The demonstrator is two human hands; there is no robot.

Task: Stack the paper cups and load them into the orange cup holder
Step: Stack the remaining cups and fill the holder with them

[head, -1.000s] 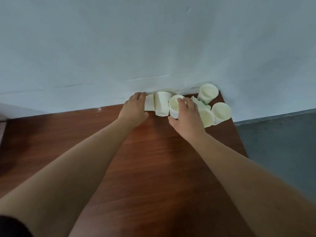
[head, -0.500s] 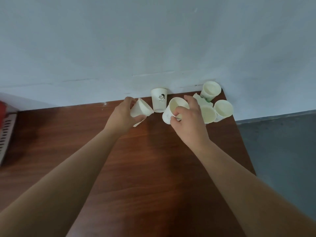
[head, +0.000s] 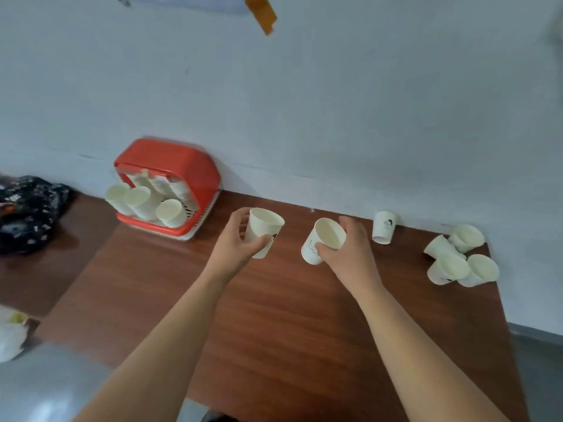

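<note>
My left hand (head: 236,248) grips a white paper cup (head: 264,229), mouth up, above the brown table (head: 274,324). My right hand (head: 350,254) holds a second paper cup (head: 323,242), tilted with its mouth toward me. The two cups are apart. The orange cup holder (head: 179,169) stands against the wall at the back left, with three stacks of cups (head: 146,202) sticking out of it. One cup (head: 384,226) stands upside down by the wall. Several loose cups (head: 460,257) lie at the table's right end.
A dark patterned cloth bundle (head: 27,211) lies left of the holder. A white bag (head: 9,336) sits at the lower left edge. The table's right edge drops to a grey floor (head: 542,376). An orange tag (head: 262,13) hangs on the wall above.
Both hands have lifted a cup each away from the wall and drawn back toward me. The view has swung left, bringing the orange holder into sight.
</note>
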